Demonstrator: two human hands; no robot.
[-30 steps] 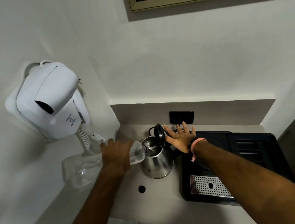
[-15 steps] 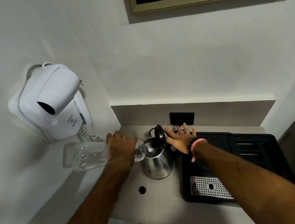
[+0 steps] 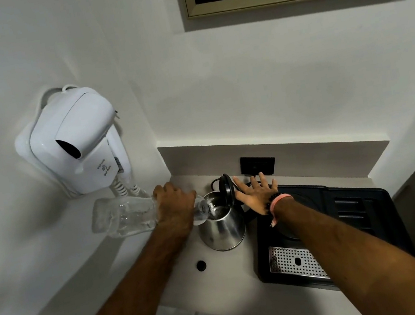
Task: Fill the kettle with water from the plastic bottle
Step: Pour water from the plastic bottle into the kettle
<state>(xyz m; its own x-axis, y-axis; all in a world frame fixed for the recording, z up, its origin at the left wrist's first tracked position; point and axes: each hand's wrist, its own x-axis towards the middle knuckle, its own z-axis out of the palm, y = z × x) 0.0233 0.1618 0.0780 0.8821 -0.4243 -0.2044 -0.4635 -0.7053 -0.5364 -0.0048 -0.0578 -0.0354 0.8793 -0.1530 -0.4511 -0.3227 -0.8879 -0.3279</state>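
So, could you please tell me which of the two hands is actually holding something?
The left hand, wrapped round the tilted plastic bottle at the kettle; the right hand is spread flat beside the raised lid.

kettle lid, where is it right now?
In the head view the lid stands flipped open at the back of the kettle, just left of the right hand, below the black wall socket.

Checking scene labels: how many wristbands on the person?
2, both on the right wrist: a black beaded band nearest the right hand, and a pink band just behind it. The left wrist looks bare; its underside is hidden.
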